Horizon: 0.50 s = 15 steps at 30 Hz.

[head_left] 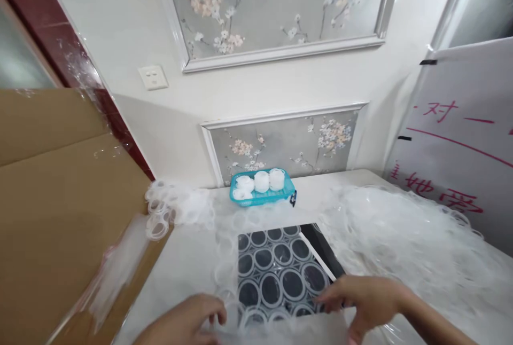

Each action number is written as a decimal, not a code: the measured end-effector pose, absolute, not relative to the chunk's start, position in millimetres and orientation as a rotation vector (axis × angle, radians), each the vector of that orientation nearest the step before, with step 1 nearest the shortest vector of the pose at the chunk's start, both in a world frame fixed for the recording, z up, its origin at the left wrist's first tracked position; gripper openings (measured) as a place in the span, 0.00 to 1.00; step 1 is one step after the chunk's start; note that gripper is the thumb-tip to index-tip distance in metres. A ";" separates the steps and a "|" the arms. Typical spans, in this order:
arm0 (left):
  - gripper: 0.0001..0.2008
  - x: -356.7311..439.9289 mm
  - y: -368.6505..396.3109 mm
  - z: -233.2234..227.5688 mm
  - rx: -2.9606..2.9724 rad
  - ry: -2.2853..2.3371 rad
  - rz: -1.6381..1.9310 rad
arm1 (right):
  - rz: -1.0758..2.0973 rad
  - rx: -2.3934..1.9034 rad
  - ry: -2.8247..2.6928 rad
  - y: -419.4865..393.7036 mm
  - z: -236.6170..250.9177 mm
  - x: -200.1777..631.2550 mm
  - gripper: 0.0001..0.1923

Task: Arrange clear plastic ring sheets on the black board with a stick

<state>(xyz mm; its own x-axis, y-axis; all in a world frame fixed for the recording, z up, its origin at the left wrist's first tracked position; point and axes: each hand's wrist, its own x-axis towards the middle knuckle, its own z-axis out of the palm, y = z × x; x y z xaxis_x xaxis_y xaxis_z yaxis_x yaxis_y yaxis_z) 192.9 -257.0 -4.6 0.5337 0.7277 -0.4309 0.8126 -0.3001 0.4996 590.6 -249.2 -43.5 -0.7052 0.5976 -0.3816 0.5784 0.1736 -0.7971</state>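
A clear plastic sheet of joined rings [270,287] lies over a black board [324,249] on the table, the rings showing pale against the dark surface. My left hand [186,319] is at the sheet's lower left, its fingers bent and apart with nothing visible in them. At the lower right edge, the fingertips of my right hand [366,299] touch the sheet while the thumb stays apart. A white strip [318,257] runs along the right side of the rings. The near end of the sheet is blurred and cut off by the frame.
Behind the board stands a blue plastic basket [262,201] with several white rolls [262,181]. A heap of clear ring sheets [409,233] spreads over the table's right side. Ring scraps [182,206] lie at the left, beside a cardboard box [52,217]. A wall closes off the back.
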 end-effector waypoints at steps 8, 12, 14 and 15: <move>0.11 195.9 -206.4 -61.5 2.020 1.383 0.454 | 0.827 -2.035 -2.028 -186.9 -96.9 590.3 0.09; 0.18 179.4 -156.1 -86.6 1.962 1.643 0.643 | 0.924 -2.039 -2.093 -174.3 -100.7 584.0 0.07; 0.21 167.7 -132.6 -100.2 1.901 1.766 0.683 | 0.966 -2.073 -2.064 -173.5 -97.0 587.3 0.04; 0.22 162.0 -122.0 -106.0 1.869 1.827 0.697 | 0.984 -2.090 -2.037 -172.7 -94.4 591.0 0.02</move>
<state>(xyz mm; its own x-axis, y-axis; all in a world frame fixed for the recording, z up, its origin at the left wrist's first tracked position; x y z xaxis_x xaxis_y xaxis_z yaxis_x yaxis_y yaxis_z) 162.0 -122.0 -106.0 0.0043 0.9985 0.0537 0.7806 -0.0369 0.6239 591.0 -172.7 -94.4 -0.0779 0.9163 -0.3928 0.8773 -0.1241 -0.4637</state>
